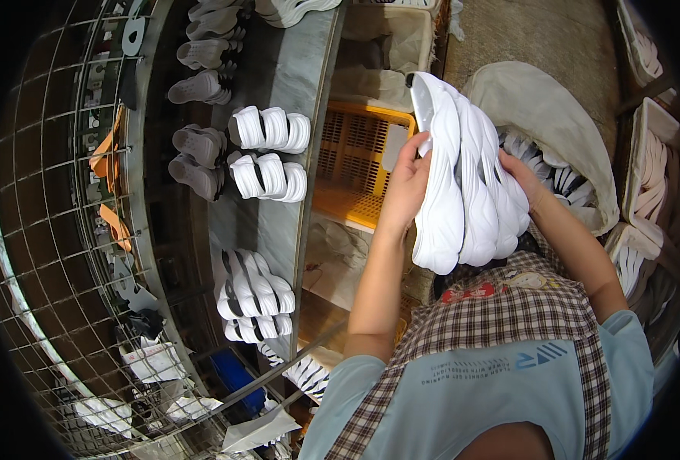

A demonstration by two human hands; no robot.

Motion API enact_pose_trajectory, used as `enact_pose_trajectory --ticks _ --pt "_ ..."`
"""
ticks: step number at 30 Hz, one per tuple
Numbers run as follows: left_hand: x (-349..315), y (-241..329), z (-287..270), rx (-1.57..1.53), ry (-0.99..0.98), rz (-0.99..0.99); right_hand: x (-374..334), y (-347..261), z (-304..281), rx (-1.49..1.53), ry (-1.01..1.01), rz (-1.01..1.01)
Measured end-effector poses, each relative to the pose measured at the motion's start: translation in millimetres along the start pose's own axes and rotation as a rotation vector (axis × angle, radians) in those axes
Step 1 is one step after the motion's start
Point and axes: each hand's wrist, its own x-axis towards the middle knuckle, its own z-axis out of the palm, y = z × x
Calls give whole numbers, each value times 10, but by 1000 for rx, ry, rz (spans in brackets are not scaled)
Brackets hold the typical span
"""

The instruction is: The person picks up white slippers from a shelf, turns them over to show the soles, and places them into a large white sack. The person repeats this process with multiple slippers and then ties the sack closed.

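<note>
A stack of wavy white foam soles (466, 180), which the left hand (409, 182) and right hand (522, 180) are clamping between them, is hiding the right fingertips. A yellow slatted plastic crate (367, 165) is standing left of the left hand.

From my remote feed, I read the held stack of white shoe soles (470, 176) as moulded, foam-like, smooth and matt, with rippled sidewalls. I log the surface (263, 222) as grey sheet metal, dull and smooth; the crate (344, 216) as perforated plastic, slightly glossy; the checked apron (501, 303) as woven cloth; the floor (516, 34) as rough, matt, concrete-like.
</note>
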Motion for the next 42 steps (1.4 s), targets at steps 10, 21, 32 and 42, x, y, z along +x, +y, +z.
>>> enact_pose_trajectory --ticks 10,21,32,42 --pt "456 753 -1432 1223 820 724 277 53 -103 -359 -167 176" --pt "133 1370 -1369 1000 604 915 229 316 -597 -272 -84 154" --pt "469 -1027 -269 584 -532 -377 -592 875 -1488 54 476 -223" --pt "2116 -3051 643 779 -606 -254 -1045 717 -2519 210 1063 -521"
